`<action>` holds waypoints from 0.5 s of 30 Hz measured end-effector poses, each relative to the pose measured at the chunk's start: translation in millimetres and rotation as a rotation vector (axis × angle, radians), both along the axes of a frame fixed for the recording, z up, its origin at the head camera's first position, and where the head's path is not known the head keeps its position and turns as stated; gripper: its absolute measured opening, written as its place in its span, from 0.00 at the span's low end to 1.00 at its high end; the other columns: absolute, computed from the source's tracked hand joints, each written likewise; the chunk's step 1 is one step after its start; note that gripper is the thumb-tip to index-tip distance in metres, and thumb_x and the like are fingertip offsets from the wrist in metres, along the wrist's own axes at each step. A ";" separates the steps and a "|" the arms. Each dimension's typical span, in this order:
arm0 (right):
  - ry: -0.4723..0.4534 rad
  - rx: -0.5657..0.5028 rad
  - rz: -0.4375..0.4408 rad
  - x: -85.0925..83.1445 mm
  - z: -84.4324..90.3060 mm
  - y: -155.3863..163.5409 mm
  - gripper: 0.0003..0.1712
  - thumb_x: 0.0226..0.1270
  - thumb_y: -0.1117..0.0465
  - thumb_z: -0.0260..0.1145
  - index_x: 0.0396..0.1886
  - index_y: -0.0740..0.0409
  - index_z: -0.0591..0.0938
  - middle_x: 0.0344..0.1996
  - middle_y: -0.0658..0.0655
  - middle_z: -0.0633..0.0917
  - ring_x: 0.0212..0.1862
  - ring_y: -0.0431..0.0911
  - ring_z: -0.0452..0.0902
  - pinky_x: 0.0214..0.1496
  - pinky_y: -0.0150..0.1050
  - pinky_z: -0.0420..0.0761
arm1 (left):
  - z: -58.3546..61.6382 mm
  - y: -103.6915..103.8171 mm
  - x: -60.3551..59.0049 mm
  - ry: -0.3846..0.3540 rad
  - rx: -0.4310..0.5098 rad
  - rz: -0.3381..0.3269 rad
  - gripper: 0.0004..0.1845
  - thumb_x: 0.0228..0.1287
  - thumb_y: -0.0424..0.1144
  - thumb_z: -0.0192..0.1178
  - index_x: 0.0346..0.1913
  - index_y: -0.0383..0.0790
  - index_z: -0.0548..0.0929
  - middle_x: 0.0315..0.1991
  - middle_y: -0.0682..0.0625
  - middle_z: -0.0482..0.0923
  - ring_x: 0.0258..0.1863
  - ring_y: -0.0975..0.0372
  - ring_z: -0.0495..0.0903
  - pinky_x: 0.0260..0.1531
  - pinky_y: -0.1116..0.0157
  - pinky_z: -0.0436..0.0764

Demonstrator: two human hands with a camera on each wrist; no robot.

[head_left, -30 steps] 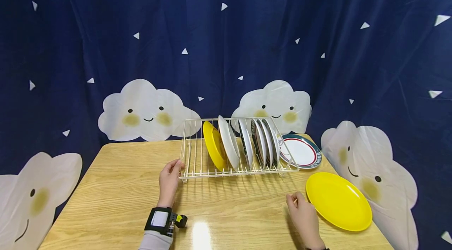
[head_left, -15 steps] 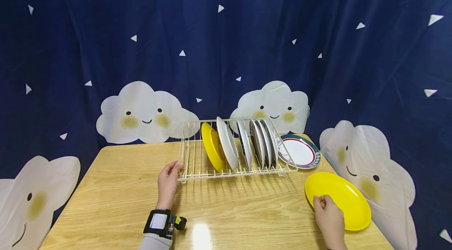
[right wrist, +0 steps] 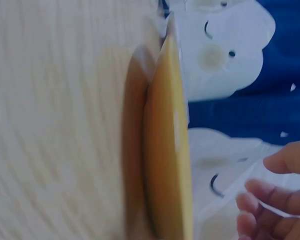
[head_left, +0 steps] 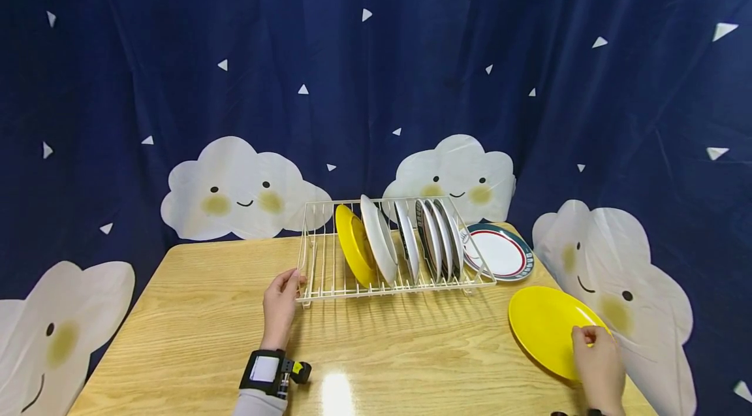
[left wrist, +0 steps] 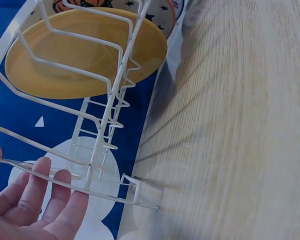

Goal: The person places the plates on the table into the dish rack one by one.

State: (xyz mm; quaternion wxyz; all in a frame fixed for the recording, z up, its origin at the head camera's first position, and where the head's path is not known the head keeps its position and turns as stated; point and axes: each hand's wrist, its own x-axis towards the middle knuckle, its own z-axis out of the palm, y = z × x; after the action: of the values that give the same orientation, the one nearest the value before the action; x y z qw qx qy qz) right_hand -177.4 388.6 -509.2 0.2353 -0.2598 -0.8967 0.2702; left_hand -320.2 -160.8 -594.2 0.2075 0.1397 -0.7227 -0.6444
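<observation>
On the left end of the rack: the left hand [head_left: 279, 302] rests against the near-left corner of the white wire dish rack [head_left: 320, 259]; in the left wrist view its fingers [left wrist: 50, 172] lie nearly straight against the bottom wire, relaxed, gripping nothing.

Rack contents, left to right: bare wire slots, then an upright yellow plate [head_left: 354, 245], a white plate [head_left: 378, 246] and a tight row of patterned plates [head_left: 437, 240], all leaning the same way.

Behind the rack's right end: a red-and-green rimmed plate [head_left: 499, 253] lies flat on the wooden table [head_left: 194, 324], its edge touching or just under the rack.

Near-right corner: a second yellow plate [head_left: 546, 328] sits close to the table's right edge, tilted with its right rim raised. The right hand [head_left: 596, 364] is at that rim; whether the fingers have closed on it, I cannot tell. The right wrist view shows the plate edge-on [right wrist: 170, 150] with loosely spread fingertips [right wrist: 257, 192] beside it.

Risk: the glossy rim could slip from a shallow pinch, and so near the edge the plate might drop off the table.

Risk at the rack: a knock could shift the light frame or clatter the packed plates.

Open room: bare tabletop in front of the rack and vacant slots at its left end.
</observation>
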 end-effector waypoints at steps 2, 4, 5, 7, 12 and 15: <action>-0.017 -0.019 -0.033 -0.8 -4.0 7.1 0.20 0.61 0.56 0.53 0.43 0.70 0.74 0.38 0.70 0.75 0.42 0.63 0.68 0.41 0.51 0.65 | -0.7 -0.3 -1.2 0.002 0.005 0.001 0.29 0.53 0.66 0.50 0.49 0.49 0.77 0.38 0.52 0.82 0.39 0.64 0.79 0.34 0.69 0.76; -0.057 -0.045 -0.076 -1.0 -8.8 13.1 0.24 0.61 0.56 0.52 0.50 0.71 0.70 0.45 0.74 0.70 0.48 0.66 0.61 0.47 0.55 0.61 | 4.8 0.3 2.6 0.013 0.008 -0.009 0.28 0.54 0.65 0.51 0.49 0.48 0.78 0.37 0.53 0.82 0.37 0.65 0.78 0.32 0.71 0.75; -0.090 -0.062 -0.092 -0.6 -11.4 15.8 0.26 0.61 0.56 0.52 0.53 0.71 0.67 0.48 0.75 0.67 0.51 0.68 0.57 0.49 0.56 0.58 | 11.5 2.0 7.4 0.010 0.008 -0.015 0.28 0.54 0.65 0.51 0.49 0.48 0.78 0.37 0.53 0.82 0.37 0.66 0.78 0.32 0.71 0.75; -0.150 -0.084 -0.119 0.7 -16.8 20.7 0.30 0.61 0.54 0.51 0.56 0.71 0.63 0.50 0.77 0.61 0.53 0.70 0.51 0.50 0.59 0.55 | 31.5 6.7 20.5 0.009 0.003 -0.037 0.28 0.58 0.61 0.50 0.50 0.42 0.77 0.38 0.49 0.82 0.38 0.63 0.78 0.32 0.70 0.76; -0.229 -0.113 -0.133 4.7 -25.0 29.9 0.33 0.60 0.52 0.51 0.59 0.70 0.60 0.49 0.80 0.57 0.53 0.71 0.49 0.47 0.60 0.54 | 79.8 18.7 52.2 -0.028 0.020 -0.064 0.26 0.62 0.54 0.50 0.51 0.35 0.75 0.42 0.41 0.81 0.42 0.55 0.78 0.40 0.60 0.77; -0.279 -0.129 -0.125 5.1 -26.7 33.3 0.35 0.60 0.52 0.51 0.59 0.73 0.57 0.48 0.81 0.56 0.52 0.71 0.47 0.50 0.60 0.53 | 77.2 17.7 51.1 -0.040 0.034 -0.053 0.26 0.61 0.57 0.51 0.51 0.39 0.75 0.41 0.45 0.81 0.41 0.60 0.78 0.40 0.61 0.77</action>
State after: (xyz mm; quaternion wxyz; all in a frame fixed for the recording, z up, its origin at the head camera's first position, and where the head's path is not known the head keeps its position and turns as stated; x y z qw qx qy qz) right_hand -172.3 421.9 -535.9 0.1077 -0.3646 -0.8836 0.2735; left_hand -269.0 -143.1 -517.0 0.1733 0.1368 -0.7190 -0.6590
